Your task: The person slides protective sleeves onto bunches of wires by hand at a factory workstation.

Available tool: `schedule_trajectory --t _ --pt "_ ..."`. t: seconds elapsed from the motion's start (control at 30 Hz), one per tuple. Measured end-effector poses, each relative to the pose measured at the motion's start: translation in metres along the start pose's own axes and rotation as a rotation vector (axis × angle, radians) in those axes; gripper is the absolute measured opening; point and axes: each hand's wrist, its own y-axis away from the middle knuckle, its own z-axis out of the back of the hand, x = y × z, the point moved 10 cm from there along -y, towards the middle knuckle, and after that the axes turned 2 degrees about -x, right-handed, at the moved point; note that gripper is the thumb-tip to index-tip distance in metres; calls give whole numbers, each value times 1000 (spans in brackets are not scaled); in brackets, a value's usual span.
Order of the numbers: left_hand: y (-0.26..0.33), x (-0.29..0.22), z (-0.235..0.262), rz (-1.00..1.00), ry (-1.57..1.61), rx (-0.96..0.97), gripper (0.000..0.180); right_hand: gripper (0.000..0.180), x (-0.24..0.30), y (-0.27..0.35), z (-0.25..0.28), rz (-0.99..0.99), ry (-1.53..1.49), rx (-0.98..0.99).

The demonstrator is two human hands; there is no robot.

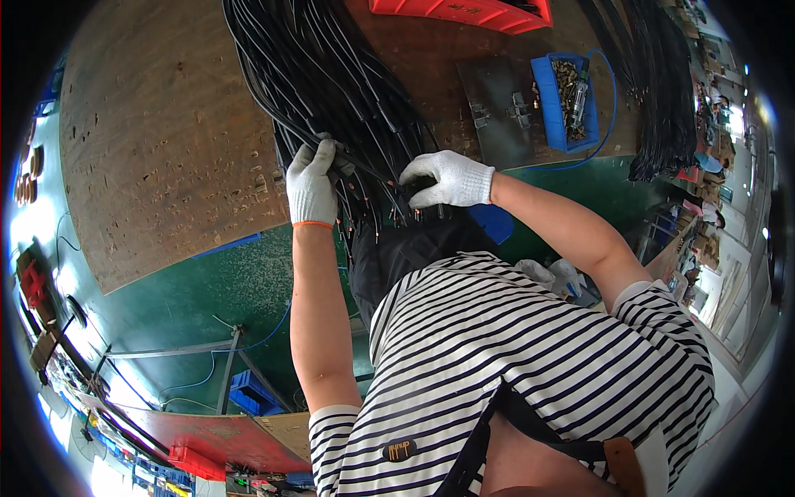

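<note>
A thick bundle of black cables (pixel 331 74) hangs over the near edge of the wooden table, with bare copper tips at its lower ends. My left hand (pixel 312 184), in a white knit glove, is closed on a black cable at the bundle's left side, thumb and fingers pinched on it. That cable slants down to the right toward my other hand. Also gloved in white, my right hand (pixel 454 178) is beside the cable ends on the right. Its fingers and thumb curve apart, with dark cables behind the gap; I see nothing gripped between them.
On the wooden table (pixel 157 149) stand a red bin (pixel 464 12) at the far side and a blue bin (pixel 542 99) of small brass parts with a tool on top. A dark metal plate with clamps (pixel 497 116) lies beside it. More black cables (pixel 667 108) hang at right.
</note>
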Motion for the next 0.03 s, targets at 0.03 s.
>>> schedule_trajectory --t 0.03 --pt "-1 1 -1 3 -8 0 18 50 -2 1 0 -25 -24 8"
